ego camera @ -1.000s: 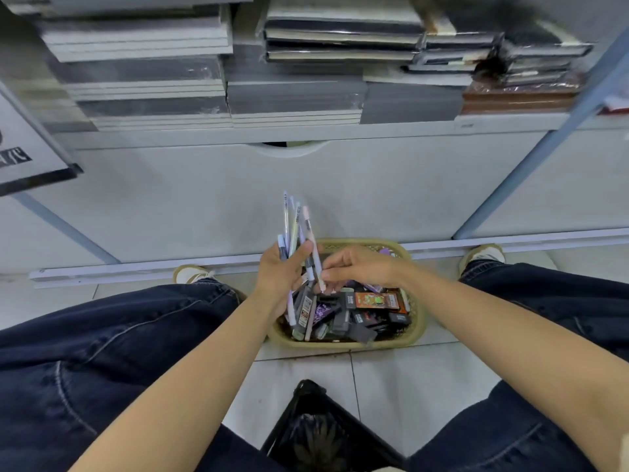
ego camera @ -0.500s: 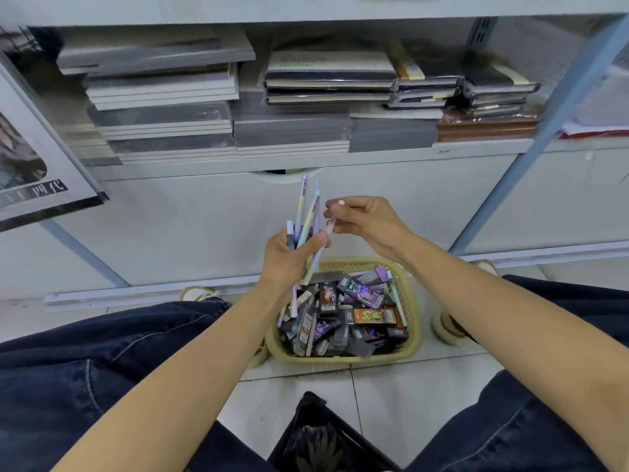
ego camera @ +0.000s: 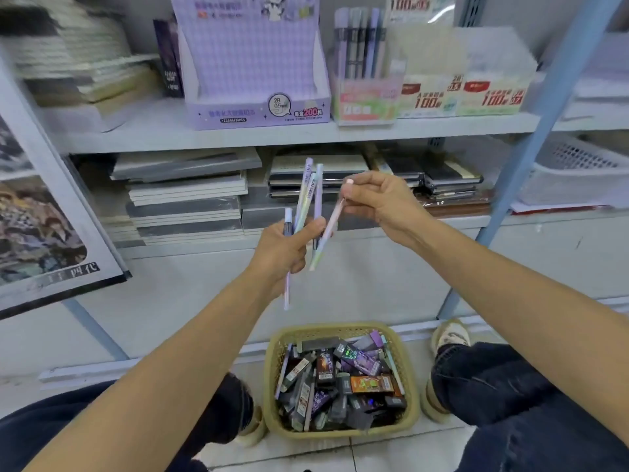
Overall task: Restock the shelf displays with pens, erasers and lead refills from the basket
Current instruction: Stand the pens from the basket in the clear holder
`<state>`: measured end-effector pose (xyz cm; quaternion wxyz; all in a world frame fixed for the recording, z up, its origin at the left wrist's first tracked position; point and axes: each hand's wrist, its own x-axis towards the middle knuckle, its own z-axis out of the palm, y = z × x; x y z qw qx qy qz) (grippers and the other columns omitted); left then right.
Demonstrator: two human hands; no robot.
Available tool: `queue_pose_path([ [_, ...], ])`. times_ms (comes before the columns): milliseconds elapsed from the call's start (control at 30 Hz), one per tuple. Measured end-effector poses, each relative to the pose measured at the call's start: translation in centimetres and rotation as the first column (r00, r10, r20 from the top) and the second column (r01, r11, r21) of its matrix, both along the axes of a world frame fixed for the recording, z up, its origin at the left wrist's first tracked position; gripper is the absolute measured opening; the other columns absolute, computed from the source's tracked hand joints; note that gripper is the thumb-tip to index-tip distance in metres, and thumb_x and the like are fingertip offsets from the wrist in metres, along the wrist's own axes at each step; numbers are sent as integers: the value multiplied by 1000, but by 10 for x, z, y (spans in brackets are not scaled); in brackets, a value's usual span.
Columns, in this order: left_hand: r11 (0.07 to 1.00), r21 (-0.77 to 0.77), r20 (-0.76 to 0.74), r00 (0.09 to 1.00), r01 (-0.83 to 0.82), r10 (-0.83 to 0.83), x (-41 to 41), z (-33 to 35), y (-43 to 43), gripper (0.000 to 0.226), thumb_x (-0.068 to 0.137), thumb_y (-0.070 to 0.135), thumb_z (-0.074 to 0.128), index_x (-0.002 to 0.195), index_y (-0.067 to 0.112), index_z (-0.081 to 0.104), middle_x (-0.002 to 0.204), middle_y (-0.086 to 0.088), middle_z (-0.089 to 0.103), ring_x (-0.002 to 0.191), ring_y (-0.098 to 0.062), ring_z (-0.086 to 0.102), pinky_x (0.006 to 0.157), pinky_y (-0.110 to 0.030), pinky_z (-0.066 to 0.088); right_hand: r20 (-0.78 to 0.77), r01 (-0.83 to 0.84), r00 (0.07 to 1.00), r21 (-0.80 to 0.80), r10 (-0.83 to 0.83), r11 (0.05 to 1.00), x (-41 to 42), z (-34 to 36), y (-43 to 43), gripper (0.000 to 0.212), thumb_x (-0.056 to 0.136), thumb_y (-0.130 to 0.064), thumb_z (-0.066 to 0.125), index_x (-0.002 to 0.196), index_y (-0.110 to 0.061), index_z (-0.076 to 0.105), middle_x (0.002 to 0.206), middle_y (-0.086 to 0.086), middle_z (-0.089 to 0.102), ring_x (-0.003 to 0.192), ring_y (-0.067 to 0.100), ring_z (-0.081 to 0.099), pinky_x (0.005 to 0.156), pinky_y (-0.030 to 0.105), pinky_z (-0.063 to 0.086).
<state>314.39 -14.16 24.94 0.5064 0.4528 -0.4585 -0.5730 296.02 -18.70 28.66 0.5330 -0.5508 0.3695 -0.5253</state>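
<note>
Showing "2B 0.5mm", purple display box (ego camera: 258, 112) is sitting on far shelf (ego camera: 374, 131); left hand (ego camera: 282, 253) is gripping pen bundle (ego camera: 308, 195), right hand (ego camera: 381, 202) is pinching pink pen (ego camera: 328, 229) just right of it.

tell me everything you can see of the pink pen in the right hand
The pink pen is slim, plastic-looking, pale pink fading to green at its lower end, with a rounded pink top. It hangs tilted, top toward the right. The right hand pinches it near the top; its lower part lies beside the left hand, which grips other pens, contact unclear.
</note>
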Motion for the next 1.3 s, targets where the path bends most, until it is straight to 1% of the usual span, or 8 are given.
queue_pose_path([
  [67,998,-57,-1,1000,12,-12,2,30,-10,25,87,24,70,97,3,61,49,5,51,36,-7,23,35,-19,22,20,35,999,-76,-34,997,-5,39,-4,7,85,-2,68,90,-5,64,72,3,73,68,14,71,62,21,58],
  [267,962,-267,-3,998,56,-59,3,119,-37,31,82,30,72,95,1,69,73,-5,65,37,-7,25,35,-19,24,-9,98,994,-341,-108,935,-33,158,-17,11,83,-6,71,91,-5,63,77,6,72,70,18,70,67,23,58],
  [467,918,-395,39,999,33,-19,-1,182,-68,20,86,27,71,88,7,69,69,2,68,38,-7,25,35,-18,26,20,234,965,-511,-260,827,-57,241,-54,18,82,-11,76,88,-9,59,73,4,74,68,17,71,65,24,56],
  [633,925,-378,63,998,17,7,-2,192,-89,27,82,30,74,93,5,70,73,0,70,40,-8,26,36,-18,29,-118,273,911,-548,-396,791,-61,235,-91,20,81,-7,76,84,-9,57,75,10,70,65,17,71,65,26,57],
  [800,941,-338,71,997,17,7,-4,185,-101,17,85,24,73,87,8,71,74,-2,70,39,-8,26,35,-18,28,-188,297,862,-566,-471,769,-50,212,-115,19,80,-7,77,83,-9,58,81,15,70,68,20,71,65,26,59],
  [933,949,-316,68,998,17,4,-2,179,-104,18,84,25,74,87,7,71,76,-3,69,39,-8,26,35,-18,27,-293,235,839,-564,-458,792,-43,203,-124,20,81,-6,76,80,-11,57,81,15,68,72,25,71,69,31,59],
  [1100,956,-293,73,997,22,-1,2,173,-104,23,83,25,75,91,4,69,75,-4,69,38,-9,25,35,-19,26,-379,140,829,-572,-411,808,-51,214,-123,19,79,-5,77,80,-7,58,76,13,70,63,14,72,61,20,57],
  [1300,957,-290,48,999,26,-12,1,174,-104,25,82,24,76,94,4,68,77,-5,71,37,-8,26,34,-17,27,-457,103,790,-560,-410,822,-43,211,-122,19,79,-8,78,87,-7,60,80,17,72,73,24,72,73,36,61],
])
